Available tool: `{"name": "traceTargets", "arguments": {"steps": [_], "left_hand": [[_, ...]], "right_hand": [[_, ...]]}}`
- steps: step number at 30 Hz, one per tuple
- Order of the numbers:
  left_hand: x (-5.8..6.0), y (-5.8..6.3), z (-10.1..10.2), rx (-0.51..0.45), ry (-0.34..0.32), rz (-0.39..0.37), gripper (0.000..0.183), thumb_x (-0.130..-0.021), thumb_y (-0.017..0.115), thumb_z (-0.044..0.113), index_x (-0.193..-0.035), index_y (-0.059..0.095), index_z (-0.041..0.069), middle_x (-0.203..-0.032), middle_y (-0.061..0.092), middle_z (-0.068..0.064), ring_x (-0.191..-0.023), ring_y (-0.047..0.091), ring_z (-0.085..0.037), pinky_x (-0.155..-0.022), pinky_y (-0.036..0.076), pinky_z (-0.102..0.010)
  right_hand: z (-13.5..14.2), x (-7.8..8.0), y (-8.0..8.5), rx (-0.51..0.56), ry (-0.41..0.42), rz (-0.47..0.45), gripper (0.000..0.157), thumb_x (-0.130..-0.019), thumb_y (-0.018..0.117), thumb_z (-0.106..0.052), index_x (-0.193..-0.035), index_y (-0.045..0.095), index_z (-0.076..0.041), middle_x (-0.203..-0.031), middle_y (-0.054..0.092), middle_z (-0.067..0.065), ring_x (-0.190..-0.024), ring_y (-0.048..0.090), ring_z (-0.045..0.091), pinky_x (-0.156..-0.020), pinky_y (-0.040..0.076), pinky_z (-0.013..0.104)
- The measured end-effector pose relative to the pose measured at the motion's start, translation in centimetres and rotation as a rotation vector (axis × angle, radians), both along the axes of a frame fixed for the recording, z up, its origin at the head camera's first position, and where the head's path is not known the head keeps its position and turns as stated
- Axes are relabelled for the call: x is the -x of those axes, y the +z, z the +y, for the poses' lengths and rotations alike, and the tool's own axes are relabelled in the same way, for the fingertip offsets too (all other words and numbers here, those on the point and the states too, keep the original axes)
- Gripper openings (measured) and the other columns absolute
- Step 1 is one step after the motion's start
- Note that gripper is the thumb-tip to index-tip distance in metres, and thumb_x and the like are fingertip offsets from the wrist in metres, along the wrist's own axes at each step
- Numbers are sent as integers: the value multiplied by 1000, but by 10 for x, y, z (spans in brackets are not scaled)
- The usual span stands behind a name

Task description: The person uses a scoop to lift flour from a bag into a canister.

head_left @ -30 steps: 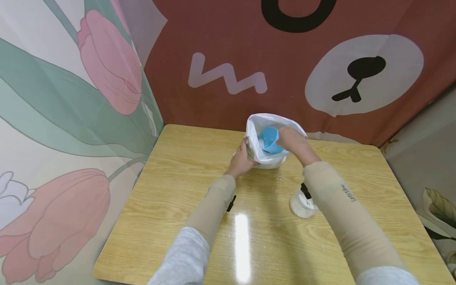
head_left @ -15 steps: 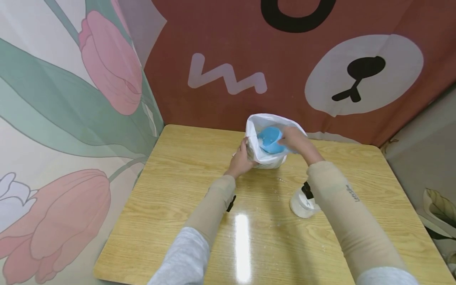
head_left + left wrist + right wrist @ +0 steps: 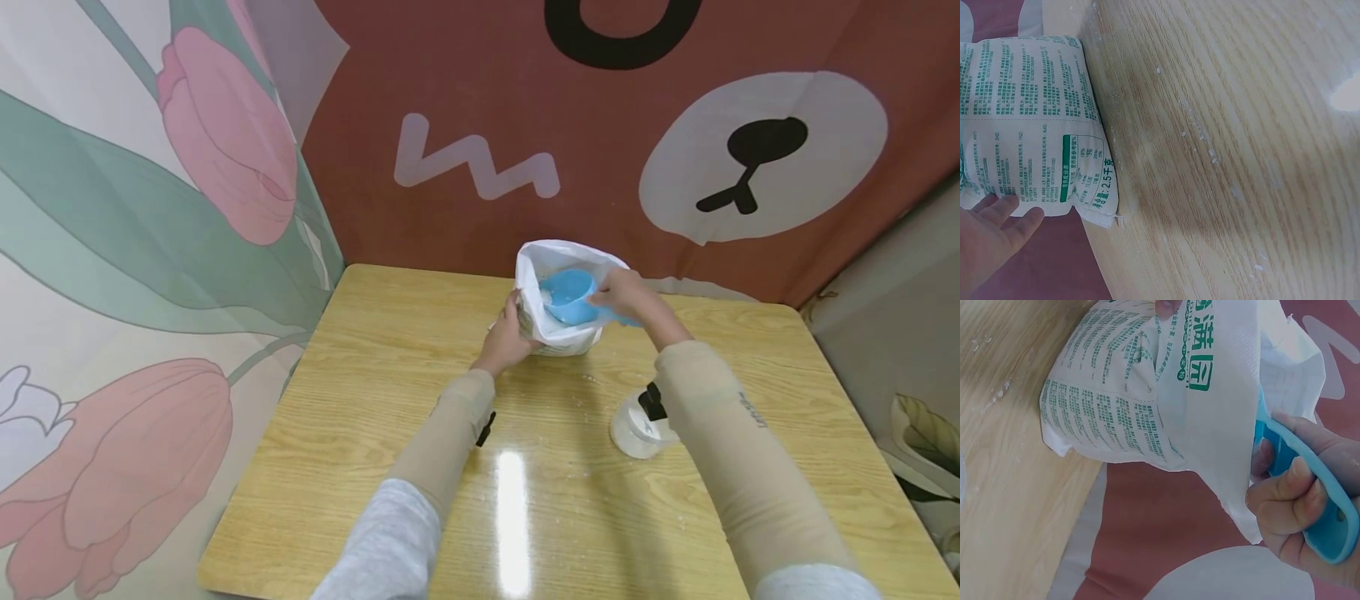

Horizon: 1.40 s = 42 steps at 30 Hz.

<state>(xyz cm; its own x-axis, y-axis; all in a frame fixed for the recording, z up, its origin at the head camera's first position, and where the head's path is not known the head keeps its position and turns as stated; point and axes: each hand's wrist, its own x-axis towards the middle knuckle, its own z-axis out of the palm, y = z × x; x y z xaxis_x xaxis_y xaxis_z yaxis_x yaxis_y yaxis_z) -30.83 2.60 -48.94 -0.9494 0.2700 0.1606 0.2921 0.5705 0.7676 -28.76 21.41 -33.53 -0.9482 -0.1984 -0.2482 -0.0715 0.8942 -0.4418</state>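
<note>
Left hand: the left hand grasps the side of the bag; a fingertip lies on the printed front, and other fingers show along the bag's edge in the left wrist view.
Right hand: the right hand is clenched round the handle of the scoop, fingers curled over it, the handle's end projecting past the palm.
Scoop: light blue; bowl inside the bag's mouth, handle reaching out over the rim on the right-hand side.
Bag: white with green print, "2.5千克" legible in the left wrist view; stands at the far side of the table, mouth wide open.
Powder in bag: a little white matter visible at the left edge of the scoop's bowl; depth cannot be read.
Tub: the tub is round, with white contents; on the table, nearer the wearer than the bag, partly covered by the right forearm.
Table surface: wood grain, white specks scattered in front of the bag; bright light reflection between the arms.
Arms: beige covers over both forearms, grey sleeves above, a black fitting near each wrist.
Backdrop: brown cloth with a bear muzzle behind the table; pink tulips to the left.
</note>
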Motion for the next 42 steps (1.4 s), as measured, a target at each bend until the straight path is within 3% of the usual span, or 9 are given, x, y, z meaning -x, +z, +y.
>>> {"name": "traceTargets", "arguments": {"steps": [8,12,15,24,30,38,42], "left_hand": [[-1,1,1,-14,-2,-23,102,-72,75,31,-144,4,17,-138,33,-13,-119,41,-26,-94,36,-39],[-1,1,2,-5,2,-34,103,-72,75,30,-144,3,18,-137,34,-12,-118,42,-25,-92,38,-39],[0,1,3,-6,4,-42,104,-71,75,29,-144,2,18,-137,34,-12,-118,42,-25,-92,37,-39],[1,1,2,8,0,-21,104,-71,75,29,-144,1,17,-137,34,-14,-117,42,-26,-91,39,-40],[1,1,0,17,8,-13,102,-72,74,31,-144,2,16,-137,34,-14,-116,43,-27,-91,39,-40],[-1,1,0,27,1,-30,102,-73,73,32,-144,2,16,-135,36,-14,-116,43,-26,-91,39,-39],[-1,1,1,30,0,-31,102,-73,74,31,-144,1,16,-136,35,-15,-116,43,-27,-92,38,-39]], "right_hand": [[5,-4,1,43,-26,-32,28,-91,52,-17,-85,67,6,-52,44,2,-47,45,15,-48,41,29],[8,-6,1,60,-30,-25,31,-91,51,-18,-74,64,4,-49,38,0,-44,42,15,-47,40,29],[10,-8,1,73,-37,-37,36,-92,51,-18,-62,55,2,-47,29,-3,-43,37,13,-46,37,28],[12,-13,6,83,-64,-6,45,-91,52,-19,-49,40,-8,-45,26,-3,-41,32,11,-45,34,27],[10,-16,11,80,-37,9,45,-91,52,-19,-49,41,-10,-45,26,-4,-42,32,10,-45,33,27],[17,-18,5,158,-107,-12,36,-90,54,-20,-59,54,-2,-50,36,-2,-48,40,13,-47,38,27],[20,-20,2,185,-122,-18,35,-90,54,-21,-60,52,-3,-50,33,-2,-47,38,12,-47,39,28]]}}
